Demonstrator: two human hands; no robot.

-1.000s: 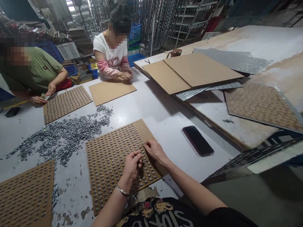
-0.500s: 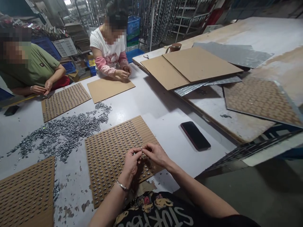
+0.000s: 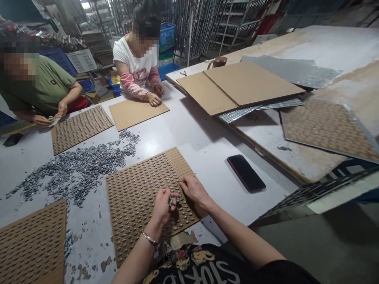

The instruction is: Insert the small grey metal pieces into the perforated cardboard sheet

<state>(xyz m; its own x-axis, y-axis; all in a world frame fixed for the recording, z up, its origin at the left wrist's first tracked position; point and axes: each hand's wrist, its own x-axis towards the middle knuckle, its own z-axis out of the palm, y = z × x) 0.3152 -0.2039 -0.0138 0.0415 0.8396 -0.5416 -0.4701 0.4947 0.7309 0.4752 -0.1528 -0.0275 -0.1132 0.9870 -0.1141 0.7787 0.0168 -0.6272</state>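
Note:
A brown slotted board [image 3: 139, 189] lies on the grey table in front of me, most of its slots filled with small metal pieces. My left hand [image 3: 162, 207] hovers over the board's near right part, fingers curled around a few small metal pieces [image 3: 170, 202]. My right hand [image 3: 194, 189] rests on the board's right edge, fingertips pinched down at a slot; what they hold is too small to make out. A loose heap of the same metal pieces [image 3: 77, 167] spreads across the table to the left of the board.
A black phone [image 3: 246, 173] lies right of the board. Another slotted board [image 3: 32, 240] sits at the near left. Two other people sit across the table with a slotted board [image 3: 79, 128] and a plain board [image 3: 137, 112]. Stacked boards [image 3: 239, 86] cover a second table at right.
My hands, which met together half a second ago, have parted. The right hand has gone back to the board's right edge and the left has dropped lower with its pieces.

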